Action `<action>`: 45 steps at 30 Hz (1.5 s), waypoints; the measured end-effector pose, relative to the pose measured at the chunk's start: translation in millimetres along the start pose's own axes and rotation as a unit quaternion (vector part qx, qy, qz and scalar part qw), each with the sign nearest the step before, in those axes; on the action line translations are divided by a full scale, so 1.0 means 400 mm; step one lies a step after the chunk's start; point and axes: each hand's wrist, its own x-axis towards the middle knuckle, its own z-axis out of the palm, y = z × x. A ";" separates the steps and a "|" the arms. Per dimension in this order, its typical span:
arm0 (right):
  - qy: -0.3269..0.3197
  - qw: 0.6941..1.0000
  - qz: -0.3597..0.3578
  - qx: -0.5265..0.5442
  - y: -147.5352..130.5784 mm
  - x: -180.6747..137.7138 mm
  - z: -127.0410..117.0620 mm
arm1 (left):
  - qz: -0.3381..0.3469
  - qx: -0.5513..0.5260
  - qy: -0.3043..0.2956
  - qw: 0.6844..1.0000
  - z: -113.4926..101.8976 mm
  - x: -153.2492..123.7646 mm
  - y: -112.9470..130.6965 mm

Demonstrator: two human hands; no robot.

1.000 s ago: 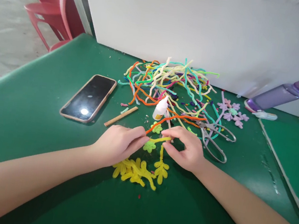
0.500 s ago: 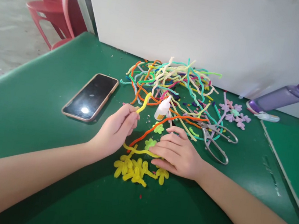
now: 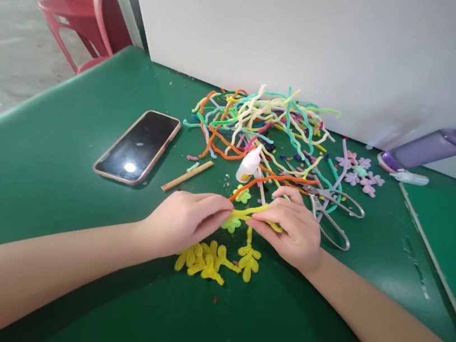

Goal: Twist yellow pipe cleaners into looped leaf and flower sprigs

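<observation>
Between my hands runs a fuzzy yellow pipe cleaner (image 3: 243, 214), with two strands side by side. My left hand (image 3: 189, 219) is closed on its left part, thumb and fingertips pinched together. My right hand (image 3: 290, 225) pinches the strands farther right, and their ends show beyond its fingertips. Just below lie yellow pipe-cleaner leaf shapes (image 3: 207, 261), with a single yellow sprig (image 3: 248, 259) to their right. Two small green flowers lie behind my hands, one green flower (image 3: 243, 194) by the glue bottle and the other partly covered. An orange pipe cleaner (image 3: 260, 181) stretches behind my fingers.
A heap of coloured pipe cleaners (image 3: 261, 113) lies at the back. Nearby are a white glue bottle (image 3: 249, 165), scissors (image 3: 333, 208), a wooden stick (image 3: 187, 176) and a phone (image 3: 138, 147). Pastel flowers (image 3: 359, 172) and a purple bottle (image 3: 430, 146) are at the right.
My left hand has moved right and down to meet my right hand, bringing the yellow pipe cleaner's strands together. My right hand now pinches them. The wooden stick has come into view on the table.
</observation>
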 end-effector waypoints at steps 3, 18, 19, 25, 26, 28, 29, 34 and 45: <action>-0.003 1.000 -0.006 0.000 -0.003 0.001 -0.002 | 0.044 0.032 -0.015 0.998 0.001 -0.004 -0.002; 0.058 0.996 0.043 0.046 0.008 -0.010 0.008 | 0.021 0.076 -0.029 0.996 0.000 -0.012 -0.018; 0.056 0.996 0.048 0.046 0.008 -0.010 0.009 | 0.017 0.072 -0.029 0.997 0.000 -0.011 -0.019; 0.046 0.996 0.071 0.020 0.007 -0.007 0.007 | -0.007 0.064 -0.014 0.998 -0.003 -0.007 -0.015; 0.046 0.996 0.075 0.019 0.006 -0.005 0.007 | -0.013 0.055 -0.013 0.998 -0.005 -0.007 -0.012; 0.045 0.996 0.075 0.025 0.006 -0.003 0.007 | -0.023 0.022 -0.009 0.999 -0.009 -0.005 -0.007; 0.044 0.996 0.073 0.029 0.006 -0.002 0.007 | -0.027 0.004 -0.007 1.000 -0.012 -0.004 -0.005; 0.025 0.998 0.024 0.053 0.005 0.003 0.003 | -0.032 -0.004 0.000 0.999 -0.012 0.005 -0.001; 0.058 0.997 -0.030 -0.044 -0.006 0.000 -0.008 | -0.017 -0.037 0.000 0.999 0.003 0.000 -0.010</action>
